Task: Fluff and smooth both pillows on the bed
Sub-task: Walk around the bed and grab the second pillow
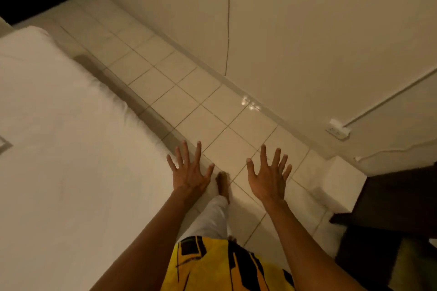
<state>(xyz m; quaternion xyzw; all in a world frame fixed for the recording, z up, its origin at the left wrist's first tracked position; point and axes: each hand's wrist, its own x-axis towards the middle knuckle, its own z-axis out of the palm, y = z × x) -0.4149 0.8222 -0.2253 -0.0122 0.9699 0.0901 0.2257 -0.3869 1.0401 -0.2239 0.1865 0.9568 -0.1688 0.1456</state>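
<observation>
Hovering left hand (189, 173) beside bed (59, 149), right hand (268, 178) apart

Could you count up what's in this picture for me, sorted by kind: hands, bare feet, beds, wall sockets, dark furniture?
Bare hands with fingers spread, holding nothing: 2 (left hand, right hand)
Bare feet on the pale tiled floor: 1 (bare foot)
White-sheeted beds: 1 (white bed)
White wall sockets: 1 (white wall socket)
Dark wooden furniture pieces: 1 (dark wooden furniture)
Total: 6
</observation>
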